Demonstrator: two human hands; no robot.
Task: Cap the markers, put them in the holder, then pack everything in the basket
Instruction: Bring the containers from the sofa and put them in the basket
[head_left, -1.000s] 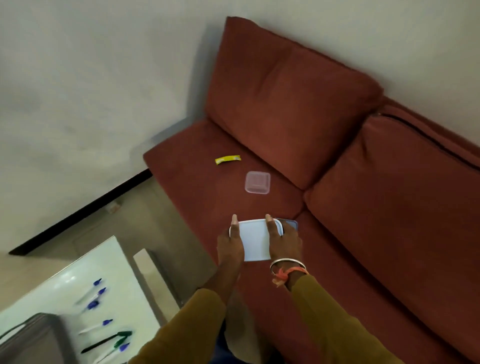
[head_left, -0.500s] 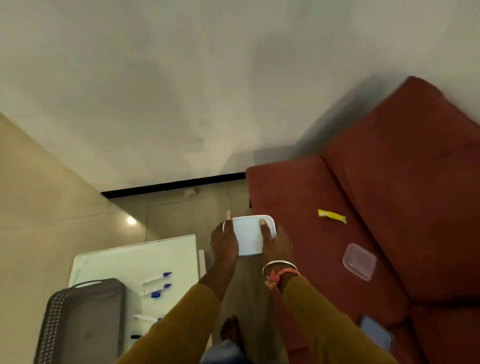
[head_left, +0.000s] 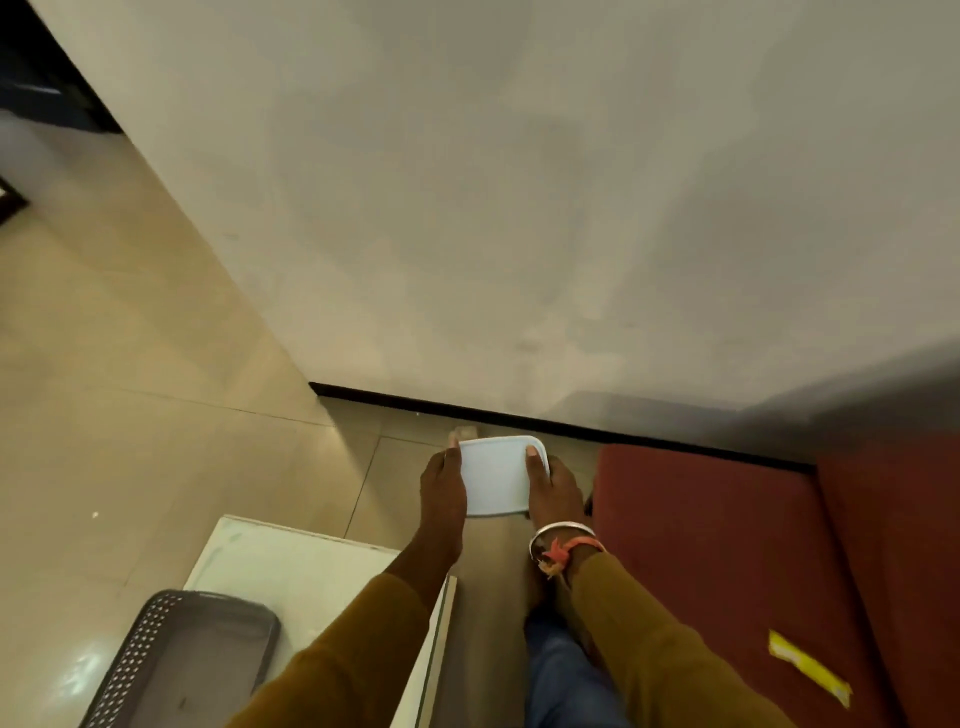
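- A grey basket (head_left: 171, 660) sits on the tabletop (head_left: 291, 561).
- The left hand (head_left: 441, 488) and right hand (head_left: 553, 491) each grip a side of the white box (head_left: 496, 478), thumbs on top, above the floor (head_left: 156, 415).
- It looks like light, stiff, smooth plastic, best held by its edges.
- The print on the yellow wrapper (head_left: 808, 667) on the sofa (head_left: 727, 545) is unreadable.
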